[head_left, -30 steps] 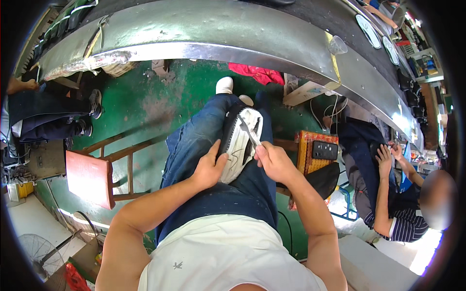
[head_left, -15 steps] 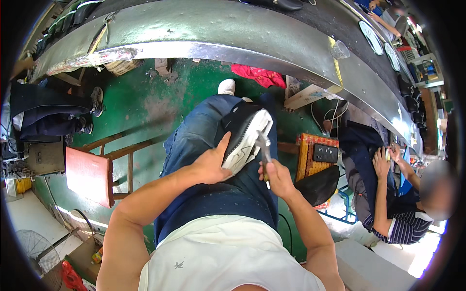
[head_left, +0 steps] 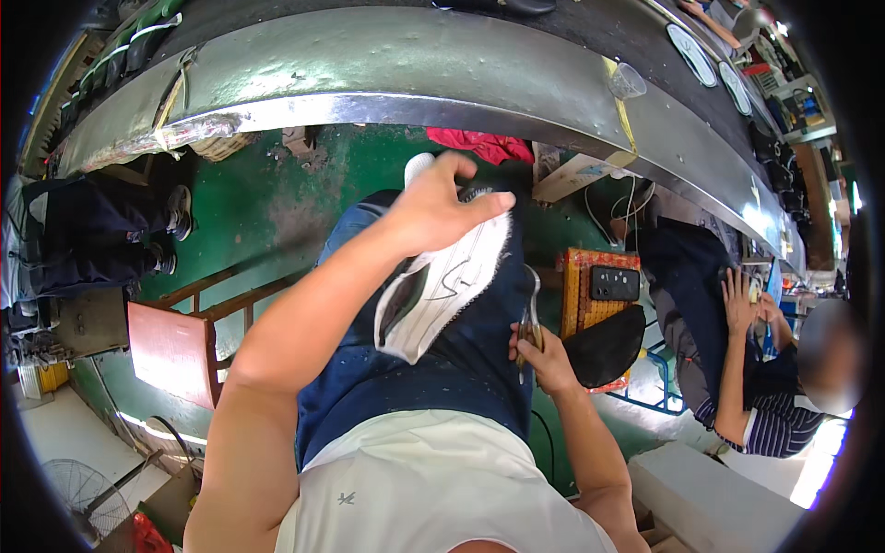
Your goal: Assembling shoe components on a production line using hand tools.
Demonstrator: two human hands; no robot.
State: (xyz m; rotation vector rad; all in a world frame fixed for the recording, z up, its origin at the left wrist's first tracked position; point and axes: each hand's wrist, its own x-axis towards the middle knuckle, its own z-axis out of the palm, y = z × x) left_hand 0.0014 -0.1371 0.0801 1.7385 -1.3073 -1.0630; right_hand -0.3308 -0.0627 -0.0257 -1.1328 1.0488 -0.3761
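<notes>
Across my lap lies a shoe (head_left: 452,286), its pale side turned up with a dark pen mark and a rough, frayed edge along the right. A dark hollow shows along its lower left. My left hand (head_left: 433,207) is gripping its far end, thumb stretched out over the right edge and fingers bent beyond it. To the right of the shoe, beside my thigh, my right hand (head_left: 544,355) is closed round the yellowish handle of a hammer (head_left: 531,313). Its metal end points away from me and stands apart from the shoe.
A metal-edged workbench (head_left: 350,106) curves across the far side. To the left stands a reddish-topped stool (head_left: 171,350). On the right, a phone (head_left: 614,283) and a black piece (head_left: 608,348) lie on a woven seat (head_left: 581,304), near a seated co-worker (head_left: 774,405).
My left hand has moved from the shoe's near left side to its far end, and the shoe has turned. The hammer has drawn back from the shoe, right and towards me.
</notes>
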